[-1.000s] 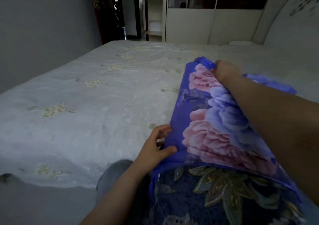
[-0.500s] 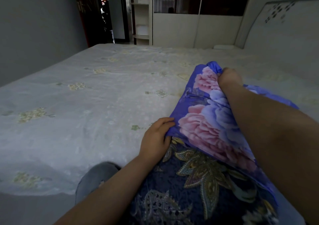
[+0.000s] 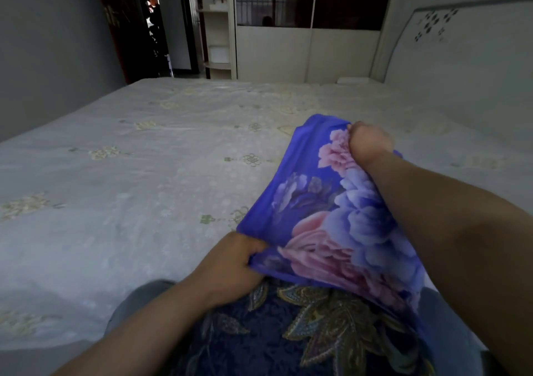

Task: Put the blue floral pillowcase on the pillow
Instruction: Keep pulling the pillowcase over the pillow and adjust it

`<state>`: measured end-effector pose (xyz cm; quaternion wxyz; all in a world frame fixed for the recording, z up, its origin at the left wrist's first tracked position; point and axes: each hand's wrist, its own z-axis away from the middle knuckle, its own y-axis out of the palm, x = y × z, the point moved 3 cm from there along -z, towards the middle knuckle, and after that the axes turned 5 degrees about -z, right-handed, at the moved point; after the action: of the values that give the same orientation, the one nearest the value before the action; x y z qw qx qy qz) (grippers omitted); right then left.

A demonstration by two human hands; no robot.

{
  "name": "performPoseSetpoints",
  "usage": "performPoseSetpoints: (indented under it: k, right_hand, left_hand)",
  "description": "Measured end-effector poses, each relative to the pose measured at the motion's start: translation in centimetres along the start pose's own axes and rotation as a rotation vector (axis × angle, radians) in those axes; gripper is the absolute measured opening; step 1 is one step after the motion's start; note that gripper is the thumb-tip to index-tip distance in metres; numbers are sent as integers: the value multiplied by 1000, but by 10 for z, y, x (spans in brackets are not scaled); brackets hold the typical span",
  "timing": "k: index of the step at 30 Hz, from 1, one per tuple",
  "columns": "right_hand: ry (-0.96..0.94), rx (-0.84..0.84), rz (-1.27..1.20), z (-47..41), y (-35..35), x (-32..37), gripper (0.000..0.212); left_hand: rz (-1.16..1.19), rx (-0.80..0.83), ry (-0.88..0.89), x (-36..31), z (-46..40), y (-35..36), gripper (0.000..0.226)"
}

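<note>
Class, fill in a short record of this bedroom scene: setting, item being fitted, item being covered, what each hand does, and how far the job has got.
setting: bed with a pale patterned sheet
item being fitted: blue floral pillowcase
item being covered: pillow, dark blue with a leaf pattern
left hand: fingers shut on the pillowcase's near edge
right hand: fist shut on the pillowcase's far end
progress: the pillow's near part is not yet covered
</note>
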<state>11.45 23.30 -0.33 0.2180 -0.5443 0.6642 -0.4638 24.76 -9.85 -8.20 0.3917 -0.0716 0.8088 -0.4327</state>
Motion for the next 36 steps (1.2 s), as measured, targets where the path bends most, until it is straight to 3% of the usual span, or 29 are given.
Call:
performPoseSetpoints:
  k: [3, 6, 9, 11, 14, 16, 21, 26, 32, 34, 36]
  right_hand:
    - [-65, 31, 49, 11, 12, 18, 42]
    - [-10, 80, 5, 2, 9, 31, 43]
    - [61, 100, -21, -14, 1, 37, 45]
    - [88, 107, -41, -19, 0, 39, 45]
    - [86, 92, -14, -17, 2, 42, 43]
    - [32, 70, 11, -14, 4, 47, 38]
    - [-33, 76, 49, -10, 9, 63, 37]
    - [-115, -42, 63, -29, -22, 95, 37]
    - [-220, -254, 43, -75, -80, 161, 35]
    - [-227, -144, 8, -68, -63, 166, 36]
    - [-181, 159, -74, -42, -15, 157, 45]
  left_hand:
    - [-59, 32, 10, 6, 26, 3, 25]
    - [-81, -24, -1, 11, 25, -2, 17]
    - [-148, -125, 57, 11, 6, -10, 33]
    - [-15, -171, 51, 9, -7, -9, 36]
    - [284, -87, -94, 17, -15, 5, 28]
    - [215, -17, -110, 25, -9, 11, 19]
    - [-26, 78, -26, 22, 6, -2, 31]
    - [-241, -13, 66, 18, -2, -11, 24]
    - [-335, -246, -77, 39, -47, -19, 30]
    - [-335, -252, -109, 49, -55, -11, 21]
    - [-323, -244, -112, 55, -57, -5, 19]
